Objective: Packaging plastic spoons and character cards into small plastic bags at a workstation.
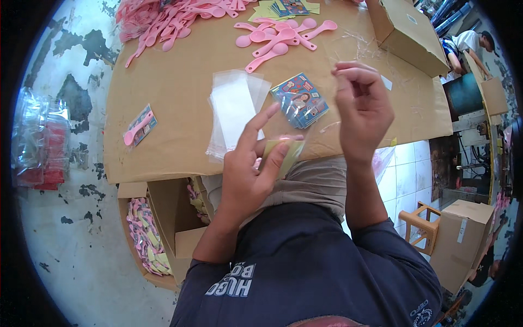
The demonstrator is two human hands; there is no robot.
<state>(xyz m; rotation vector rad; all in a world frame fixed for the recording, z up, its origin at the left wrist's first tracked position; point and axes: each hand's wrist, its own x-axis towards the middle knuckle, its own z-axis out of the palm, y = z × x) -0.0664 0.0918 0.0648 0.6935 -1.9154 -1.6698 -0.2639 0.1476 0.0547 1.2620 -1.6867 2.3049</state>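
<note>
My left hand (248, 171) grips a clear plastic bag (287, 156) with a yellow card inside, just over the table's near edge. A bit of pink shows in the bag by the thumb. My right hand (364, 106) is raised to the right of it, fingertips pinched together; whatever they hold is too small to make out. Between the hands lies a stack of blue printed cards (305, 103), partly behind the bag. To its left is a fanned pile of clear plastic bags (231, 109). Several pink spoons (280, 41) lie loose beyond the cards.
A bagged spoon and card (140, 128) lies at the table's left. More pink spoons (163, 22) are heaped at the far left, near yellow cards (267, 10). A cardboard box (408, 35) stands far right. Below left, a carton (147, 237) holds packed spoons. A person (471, 43) works at far right.
</note>
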